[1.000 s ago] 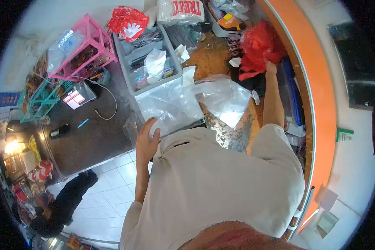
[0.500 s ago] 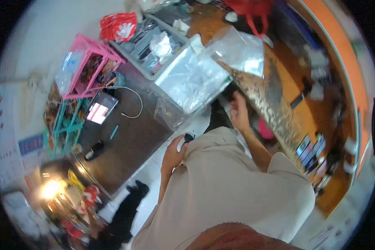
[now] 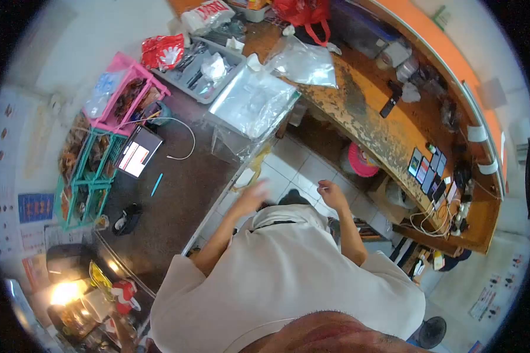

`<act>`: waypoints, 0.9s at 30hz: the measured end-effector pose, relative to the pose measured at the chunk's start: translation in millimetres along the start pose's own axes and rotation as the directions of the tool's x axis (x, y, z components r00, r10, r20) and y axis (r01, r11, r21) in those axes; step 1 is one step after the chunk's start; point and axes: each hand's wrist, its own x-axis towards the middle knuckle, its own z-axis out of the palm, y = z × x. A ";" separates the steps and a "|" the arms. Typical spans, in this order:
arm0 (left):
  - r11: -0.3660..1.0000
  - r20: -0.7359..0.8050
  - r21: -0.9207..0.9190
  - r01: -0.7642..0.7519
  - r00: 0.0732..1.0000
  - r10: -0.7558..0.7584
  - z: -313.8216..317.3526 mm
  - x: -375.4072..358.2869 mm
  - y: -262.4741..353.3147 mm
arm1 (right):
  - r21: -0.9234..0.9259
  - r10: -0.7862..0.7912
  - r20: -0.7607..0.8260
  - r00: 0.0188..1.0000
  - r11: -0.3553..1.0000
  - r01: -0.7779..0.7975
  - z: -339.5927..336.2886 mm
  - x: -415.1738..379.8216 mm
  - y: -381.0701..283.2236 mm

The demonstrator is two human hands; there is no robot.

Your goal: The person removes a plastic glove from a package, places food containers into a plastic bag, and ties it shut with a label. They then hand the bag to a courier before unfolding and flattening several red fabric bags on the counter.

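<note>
Stood back from the table [image 3: 359, 112]; left hand [image 3: 254, 194] blurred, fingers' state untellable; right hand [image 3: 331, 193] loosely curled, seemingly empty, both below the clear plastic bags [image 3: 250, 106].

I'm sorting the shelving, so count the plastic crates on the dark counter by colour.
Pink crate: 1
Teal crates: 2, side by side below the pink one
Grey tray: 1
Total: 4
</note>
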 end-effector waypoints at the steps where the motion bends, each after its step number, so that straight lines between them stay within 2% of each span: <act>1: 0.999 0.249 0.012 0.052 0.967 -0.053 36.0 -4.2 -14.8 | 0.048 0.005 -0.023 1.000 0.999 -0.003 -3.2 -0.5 -1.3; 2: 0.994 0.483 0.037 0.099 0.869 -0.105 59.7 -12.8 -21.7 | 0.053 0.003 -0.008 1.000 0.999 -0.003 -6.0 -1.6 -9.0; 5: 0.903 0.572 -0.216 0.371 0.798 -0.191 46.2 -21.4 -4.7 | 0.042 -0.044 0.005 0.999 0.998 0.044 -9.7 11.9 -32.1; 7: 0.911 0.539 -0.154 0.382 0.805 -0.246 30.7 -33.8 3.9 | -0.014 -0.094 0.024 0.995 0.995 0.095 -1.1 17.2 -31.3; 8: 0.911 0.521 -0.127 0.391 0.808 -0.274 24.5 -43.1 1.8 | -0.010 -0.093 0.081 0.992 0.995 0.094 2.4 15.7 -39.5; 9: 0.935 0.464 -0.205 0.291 0.870 -0.169 27.9 -50.4 -26.1 | -0.007 -0.103 0.130 0.986 0.995 0.104 5.2 23.3 -52.1; 12: 0.890 0.325 -0.218 0.401 0.890 -0.321 19.6 -73.0 -46.5 | -0.008 -0.187 0.247 0.951 0.981 0.195 13.8 44.9 -67.9; 14: 0.832 0.181 -0.208 0.515 0.856 -0.485 16.9 -84.1 -73.7 | -0.003 -0.264 0.303 0.916 0.961 0.278 10.5 57.9 -88.1; 15: 0.794 0.109 -0.212 0.570 0.821 -0.561 18.4 -91.8 -88.2 | 0.066 -0.274 0.333 0.902 0.961 0.268 4.5 72.2 -90.8; 16: 0.792 0.018 -0.176 0.585 0.806 -0.591 26.8 -99.5 -119.0 | 0.132 -0.286 0.360 0.888 0.958 0.255 -6.5 93.3 -93.1; 17: 0.827 -0.089 -0.049 0.561 0.822 -0.563 42.6 -109.1 -168.7 | 0.197 -0.300 0.385 0.873 0.951 0.240 -19.6 118.2 -97.7; 19: 0.822 -0.266 0.232 0.520 0.847 -0.461 76.8 -125.1 -264.3 | 0.182 -0.330 0.212 0.920 0.938 0.295 -67.9 151.6 -139.1; 20: 0.833 -0.266 0.163 0.528 0.837 -0.479 81.6 -127.1 -260.9 | 0.043 -0.362 0.112 0.926 0.932 0.359 -93.5 183.8 -147.7; 21: 0.840 -0.265 0.094 0.534 0.827 -0.496 85.8 -128.8 -255.3 | -0.045 -0.323 -0.002 0.946 0.945 0.323 -115.5 220.1 -152.5; 22: 0.842 -0.264 0.024 0.539 0.816 -0.515 84.6 -124.9 -245.1 | -0.077 -0.385 -0.044 0.922 0.922 0.381 -142.3 268.6 -150.9; 23: 0.799 -0.292 -0.108 0.592 0.749 -0.594 81.8 -117.4 -226.0 | -0.112 -0.446 -0.083 0.891 0.893 0.437 -163.8 317.5 -151.5; 24: 0.741 -0.305 -0.243 0.627 0.676 -0.672 82.1 -107.5 -202.3 | 0.072 -0.384 -0.167 0.908 0.914 0.400 -182.9 348.0 -170.0; 25: 0.666 -0.301 -0.377 0.644 0.594 -0.746 85.9 -91.7 -184.8 | 0.058 -0.337 -0.213 0.917 0.933 0.356 -200.1 396.5 -174.0; 26: 0.663 -0.309 -0.390 0.639 0.588 -0.748 95.1 -88.9 -187.2 | -0.079 -0.385 -0.249 0.889 0.922 0.378 -219.3 455.4 -169.3; 27: 0.665 -0.322 -0.405 0.627 0.584 -0.746 105.1 -85.6 -200.7 | 0.125 -0.359 -0.322 0.876 0.901 0.416 -227.3 477.2 -193.4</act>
